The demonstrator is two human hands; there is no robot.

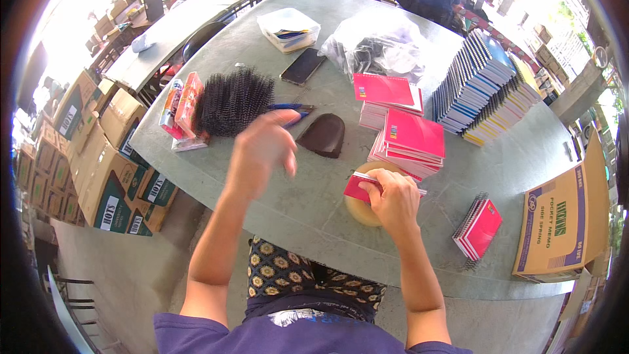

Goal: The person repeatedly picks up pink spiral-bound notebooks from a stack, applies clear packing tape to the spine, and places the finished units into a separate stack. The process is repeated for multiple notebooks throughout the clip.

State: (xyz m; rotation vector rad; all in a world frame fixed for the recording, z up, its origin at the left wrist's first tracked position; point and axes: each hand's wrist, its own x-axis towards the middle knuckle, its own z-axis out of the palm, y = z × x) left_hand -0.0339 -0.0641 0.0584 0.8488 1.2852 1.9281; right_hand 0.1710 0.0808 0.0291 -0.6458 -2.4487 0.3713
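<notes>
My right hand (392, 202) is closed on a small red-covered notepad (357, 188), thumb on top. The pad is held over a round tan disc (360, 213), which looks like a roll of tape. My left hand (262, 147), blurred by motion, is raised near a pile of black spiral binding coils (232, 101); its fingers look apart, with nothing visible in them. Blue-handled pliers (295, 108) lie just beyond that hand, beside a dark brown, rounded pad (323, 136). Stacks of red-covered pads (414, 137) stand past my right hand.
Finished spiral pads (478, 228) lie at right, near a cardboard box (553, 223). Tall stacks of spiral notebooks (475, 75) stand far right. Farther back are a plastic bag (380, 42), a phone (303, 66) and a white tub (288, 29). Cartons (111, 177) flank the table's left.
</notes>
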